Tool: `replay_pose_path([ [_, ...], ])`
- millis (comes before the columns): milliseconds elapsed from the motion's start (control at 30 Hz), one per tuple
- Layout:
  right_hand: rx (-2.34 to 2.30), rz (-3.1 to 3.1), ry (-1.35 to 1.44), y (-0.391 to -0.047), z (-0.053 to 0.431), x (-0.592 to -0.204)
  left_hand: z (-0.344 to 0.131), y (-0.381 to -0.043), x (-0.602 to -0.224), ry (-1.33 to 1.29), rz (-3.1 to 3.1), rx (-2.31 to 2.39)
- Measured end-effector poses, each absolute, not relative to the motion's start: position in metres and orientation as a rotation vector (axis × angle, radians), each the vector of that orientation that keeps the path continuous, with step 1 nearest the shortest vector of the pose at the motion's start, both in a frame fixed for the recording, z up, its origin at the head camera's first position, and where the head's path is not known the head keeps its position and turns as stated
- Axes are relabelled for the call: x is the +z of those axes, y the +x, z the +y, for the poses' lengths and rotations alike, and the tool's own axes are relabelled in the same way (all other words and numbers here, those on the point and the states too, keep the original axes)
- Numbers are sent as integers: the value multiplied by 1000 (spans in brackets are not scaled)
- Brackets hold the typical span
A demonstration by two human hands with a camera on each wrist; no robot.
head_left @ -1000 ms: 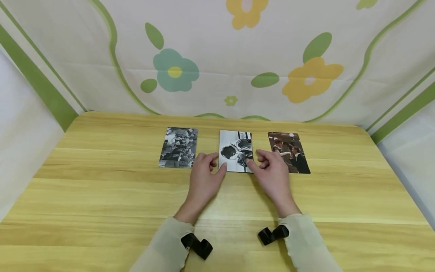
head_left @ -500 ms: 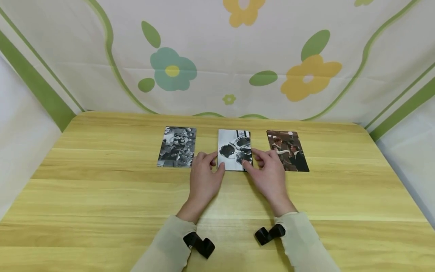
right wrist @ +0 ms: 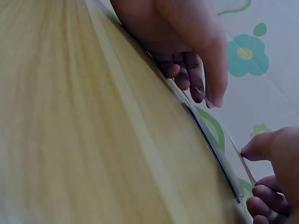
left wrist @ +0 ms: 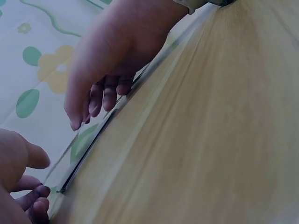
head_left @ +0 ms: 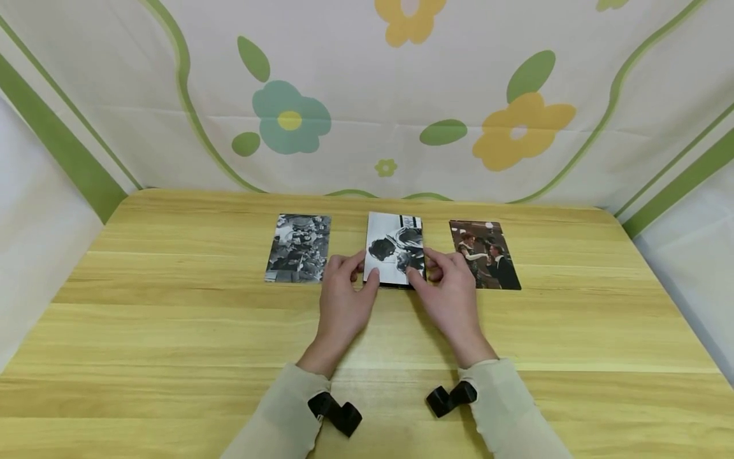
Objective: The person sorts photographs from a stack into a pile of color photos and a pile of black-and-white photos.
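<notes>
Grasping on both sides, with the grip of each hand closed on the same thing. Pinching a black-and-white card (head_left: 394,245) at its left side with the left hand (head_left: 346,296), with the thumb near the close corner. Pinching it likewise at its right side with the right hand (head_left: 455,296), with the thumb over the printed face. Raised just above a dark-edged stack (head_left: 395,285) near the middle of the table (head_left: 172,350), toward the far edge, with a narrow gap showing below in both wrist views. Printed with dark-haired figures, turned sideways.

Just beside the left hand, flat on the wood, a crowd card (head_left: 298,247) in greys. Past the right hand, also flat, a colour card (head_left: 487,255) with people in dark clothes.

Nearer the body, pale sleeves (head_left: 513,408) and a black device (head_left: 335,414) at each wrist. Behind everything, a white cloth (head_left: 355,95) patterned with green leaves, a teal flower (head_left: 291,118) and yellow-orange flowers (head_left: 522,131).
</notes>
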State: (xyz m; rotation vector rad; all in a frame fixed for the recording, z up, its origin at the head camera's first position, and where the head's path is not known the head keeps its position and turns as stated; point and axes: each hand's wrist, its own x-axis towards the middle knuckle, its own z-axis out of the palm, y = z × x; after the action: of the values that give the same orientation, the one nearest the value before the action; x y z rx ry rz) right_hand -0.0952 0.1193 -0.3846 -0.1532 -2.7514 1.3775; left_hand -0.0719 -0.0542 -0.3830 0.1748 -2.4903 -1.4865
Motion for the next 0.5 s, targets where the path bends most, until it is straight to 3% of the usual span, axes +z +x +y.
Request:
replay_pose_path([
  [500,1574,-2560,-123,-89,113,-354,-64,-72,-359,181,-2247,-1824],
])
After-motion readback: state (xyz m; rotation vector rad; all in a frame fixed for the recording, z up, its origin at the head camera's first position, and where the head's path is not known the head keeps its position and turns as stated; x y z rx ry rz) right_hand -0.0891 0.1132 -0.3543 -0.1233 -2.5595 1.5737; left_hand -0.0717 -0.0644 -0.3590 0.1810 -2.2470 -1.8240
